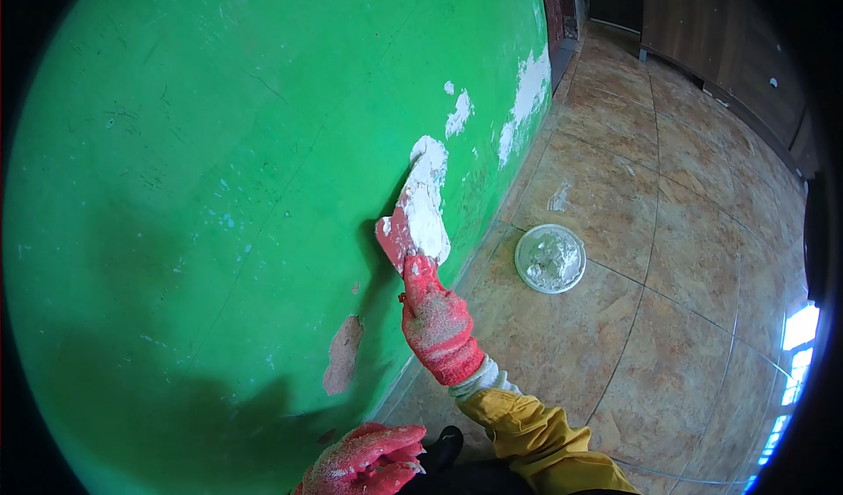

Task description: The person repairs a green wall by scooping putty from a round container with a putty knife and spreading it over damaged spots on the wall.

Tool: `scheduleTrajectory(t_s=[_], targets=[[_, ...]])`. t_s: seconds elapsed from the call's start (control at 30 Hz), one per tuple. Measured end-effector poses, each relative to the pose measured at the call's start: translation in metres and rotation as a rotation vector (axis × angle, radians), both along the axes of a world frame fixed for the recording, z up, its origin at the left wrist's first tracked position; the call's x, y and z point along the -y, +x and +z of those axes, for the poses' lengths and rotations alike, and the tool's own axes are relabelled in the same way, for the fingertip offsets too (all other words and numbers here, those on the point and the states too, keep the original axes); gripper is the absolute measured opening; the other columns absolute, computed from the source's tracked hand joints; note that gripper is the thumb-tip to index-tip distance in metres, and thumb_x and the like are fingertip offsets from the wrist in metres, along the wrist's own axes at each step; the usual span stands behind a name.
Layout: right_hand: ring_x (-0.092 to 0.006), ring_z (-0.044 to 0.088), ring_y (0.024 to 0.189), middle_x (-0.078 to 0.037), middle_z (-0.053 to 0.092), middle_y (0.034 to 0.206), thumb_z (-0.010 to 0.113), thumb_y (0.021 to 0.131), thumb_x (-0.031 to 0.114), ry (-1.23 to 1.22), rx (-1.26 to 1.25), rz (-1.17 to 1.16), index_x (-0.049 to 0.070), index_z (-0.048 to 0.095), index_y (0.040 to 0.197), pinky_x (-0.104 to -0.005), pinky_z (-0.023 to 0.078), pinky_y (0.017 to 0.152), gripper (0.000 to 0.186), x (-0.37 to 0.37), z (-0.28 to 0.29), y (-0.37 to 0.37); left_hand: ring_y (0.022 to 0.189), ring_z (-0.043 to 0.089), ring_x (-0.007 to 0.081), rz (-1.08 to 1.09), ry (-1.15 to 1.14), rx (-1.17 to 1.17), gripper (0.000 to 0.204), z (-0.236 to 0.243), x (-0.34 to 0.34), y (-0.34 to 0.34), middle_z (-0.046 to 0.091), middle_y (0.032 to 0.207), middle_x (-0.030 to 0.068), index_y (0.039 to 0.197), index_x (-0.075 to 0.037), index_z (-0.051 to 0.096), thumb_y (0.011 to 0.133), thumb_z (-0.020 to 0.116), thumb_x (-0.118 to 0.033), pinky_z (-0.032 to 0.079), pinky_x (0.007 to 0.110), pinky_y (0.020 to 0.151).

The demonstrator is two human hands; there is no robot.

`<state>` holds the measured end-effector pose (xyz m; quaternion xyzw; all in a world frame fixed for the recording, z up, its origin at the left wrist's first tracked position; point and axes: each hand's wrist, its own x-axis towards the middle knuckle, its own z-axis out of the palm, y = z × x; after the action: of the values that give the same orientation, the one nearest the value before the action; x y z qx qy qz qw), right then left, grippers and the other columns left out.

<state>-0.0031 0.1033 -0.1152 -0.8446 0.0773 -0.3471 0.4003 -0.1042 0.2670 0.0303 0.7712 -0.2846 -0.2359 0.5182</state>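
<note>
My right hand [439,328], in a red dusty glove, grips a flat pinkish-red putty spreader [392,239]. Thick white putty [426,201] covers much of the spreader's face, which is held up against the green wall [237,144]. The spreader's upper tip touches or nearly touches the wall; exact contact cannot be told. Low in the view, my left hand [364,462] wears a matching red glove. Its fingers are loosely bent and apart, with nothing seen in them. Near it, a bare peeled patch [342,355] shows on the wall.
A round tub lid or shallow dish [551,259] with white putty lies on the brown tiled floor [606,337], right of the wall. White patches [527,91] mark the wall farther along. Dark wooden furniture [729,47] stands at the far right. My dark shoe [446,445] shows below.
</note>
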Motion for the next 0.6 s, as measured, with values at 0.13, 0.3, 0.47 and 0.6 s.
scheduleTrajectory(t_s=[0.13,0.3,0.47,0.6], targets=[[-0.0404,0.061,0.095,-0.025,0.052,0.124,0.059,0.079,0.005,-0.13,-0.114,-0.001,0.004,0.04,0.134,-0.0434,0.053,0.072,0.059,0.0,-0.01,0.001,0.089,0.061,0.0179,-0.008,0.006,0.018,0.031,0.001,0.002,0.002,0.059,0.107,0.0124,0.118,0.001,0.056,0.088,0.061,-0.005,0.052,0.029,0.076],[-0.0381,0.06,0.101,-0.023,0.053,0.125,0.054,0.077,0.002,-0.206,-0.067,-0.013,0.005,0.041,0.135,-0.0427,0.053,0.072,0.058,-0.002,-0.024,0.0,0.089,0.061,0.0173,-0.014,0.017,0.006,0.031,0.001,0.003,0.002,0.058,0.108,0.0118,0.119,0.001,0.056,0.088,0.06,-0.004,0.051,0.028,0.077],[-0.0373,0.058,0.107,-0.021,0.054,0.125,0.049,0.076,0.0,-0.258,-0.091,-0.009,0.007,0.042,0.135,-0.043,0.053,0.073,0.06,0.004,-0.035,-0.008,0.09,0.06,0.0157,0.008,0.005,-0.089,0.032,0.001,0.008,0.003,0.058,0.108,0.0106,0.12,0.001,0.056,0.088,0.059,-0.002,0.05,0.027,0.078],[-0.0341,0.065,0.091,-0.02,0.06,0.115,0.049,0.076,-0.003,-0.172,-0.03,0.0,0.006,0.045,0.133,-0.0393,0.054,0.069,0.059,0.011,-0.042,-0.023,0.09,0.059,0.0148,0.027,0.015,-0.121,0.032,-0.001,0.012,0.003,0.058,0.107,0.0101,0.12,0.001,0.055,0.088,0.058,-0.002,0.05,0.027,0.078]])
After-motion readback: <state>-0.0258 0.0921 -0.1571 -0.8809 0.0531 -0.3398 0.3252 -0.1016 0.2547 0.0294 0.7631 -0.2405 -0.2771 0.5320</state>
